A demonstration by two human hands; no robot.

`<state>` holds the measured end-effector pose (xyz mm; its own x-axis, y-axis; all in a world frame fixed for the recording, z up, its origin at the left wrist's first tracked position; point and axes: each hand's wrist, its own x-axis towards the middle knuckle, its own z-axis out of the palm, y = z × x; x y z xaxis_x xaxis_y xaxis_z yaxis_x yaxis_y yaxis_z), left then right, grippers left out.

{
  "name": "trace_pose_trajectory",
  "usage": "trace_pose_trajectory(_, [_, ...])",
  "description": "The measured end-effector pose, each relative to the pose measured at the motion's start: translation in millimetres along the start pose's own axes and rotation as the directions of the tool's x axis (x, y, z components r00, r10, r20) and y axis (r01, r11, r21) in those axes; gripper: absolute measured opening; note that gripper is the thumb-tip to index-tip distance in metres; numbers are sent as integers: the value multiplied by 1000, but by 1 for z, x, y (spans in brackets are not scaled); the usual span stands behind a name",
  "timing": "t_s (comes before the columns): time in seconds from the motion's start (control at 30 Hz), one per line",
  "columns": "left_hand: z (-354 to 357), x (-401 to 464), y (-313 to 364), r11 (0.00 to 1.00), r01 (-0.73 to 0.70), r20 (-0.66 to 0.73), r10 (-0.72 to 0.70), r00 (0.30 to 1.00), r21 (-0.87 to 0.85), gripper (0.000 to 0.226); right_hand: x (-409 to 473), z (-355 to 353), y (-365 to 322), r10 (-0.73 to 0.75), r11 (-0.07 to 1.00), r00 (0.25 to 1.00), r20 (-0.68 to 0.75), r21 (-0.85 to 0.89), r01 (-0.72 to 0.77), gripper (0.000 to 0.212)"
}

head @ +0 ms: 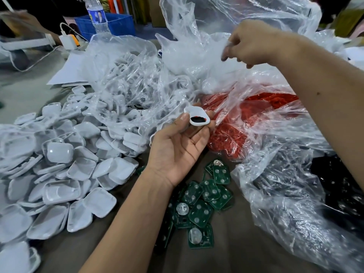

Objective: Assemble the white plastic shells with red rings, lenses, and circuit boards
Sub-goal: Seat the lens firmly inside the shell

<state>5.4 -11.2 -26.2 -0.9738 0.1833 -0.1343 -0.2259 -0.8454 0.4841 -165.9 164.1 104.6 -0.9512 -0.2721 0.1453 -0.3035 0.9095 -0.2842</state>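
Note:
My left hand (177,148) is palm up in the middle and holds a white plastic shell (197,116) between thumb and fingertips; a red ring and a dark lens show in its opening. My right hand (254,44) is raised at the upper right, its fingers pinching the clear plastic bag (197,54) of whitish parts. Below it lies an open bag of red rings (246,119). Green circuit boards (201,201) are heaped on the table under my left wrist. A big pile of white shells (59,170) covers the left side.
A clear bag with dark parts (338,186) lies at the right. Another bag of white shells (122,79) sits behind the pile. At the back stand a water bottle (97,14), a blue crate (116,24) and a white charger (68,41). Another person's arm (29,26) is at far left.

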Motion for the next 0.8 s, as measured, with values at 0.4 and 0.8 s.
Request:
trace_pose_trajectory(0.4, [3,-2,1,998,-47,-31,46,998,-29,34,-139,67,-19,99,137,978,184,971,-197,12])
trace_pose_trajectory(0.8, [-3,-6,11,995,-96,-42,95,995,-27,36,-167,102,-16,-78,251,994,79,966,-57,11])
